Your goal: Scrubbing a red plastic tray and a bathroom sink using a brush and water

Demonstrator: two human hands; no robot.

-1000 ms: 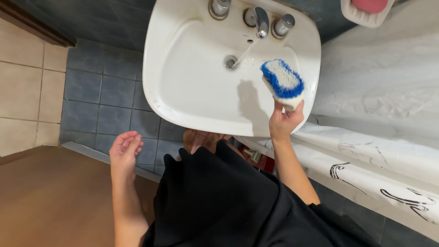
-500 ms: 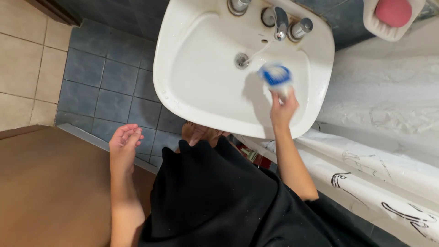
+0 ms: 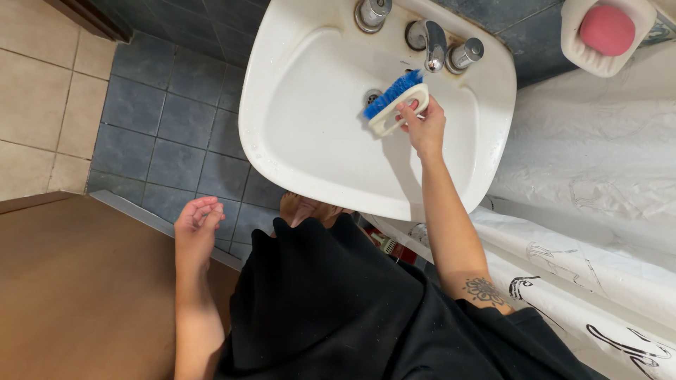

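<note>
My right hand (image 3: 422,127) grips a white scrub brush (image 3: 396,105) with blue bristles. The brush lies on its side inside the white washbasin (image 3: 310,134), bristles turned toward the far rim, right over the drain and just below the chrome spout (image 3: 433,43). My left hand (image 3: 199,226) hangs loose by my side over the blue floor tiles, fingers lightly curled and holding nothing. My black garment fills the lower middle of the view.
Two chrome tap handles (image 3: 371,13) (image 3: 466,53) flank the spout. A white soap dish with pink soap (image 3: 605,29) hangs at the top right. A white shower curtain (image 3: 598,176) drapes on the right. Beige tiles and a brown surface (image 3: 77,295) lie left.
My right hand has carried the brush from above the basin's right side to the drain under the spout, and turned it on its side. My left hand stayed put.
</note>
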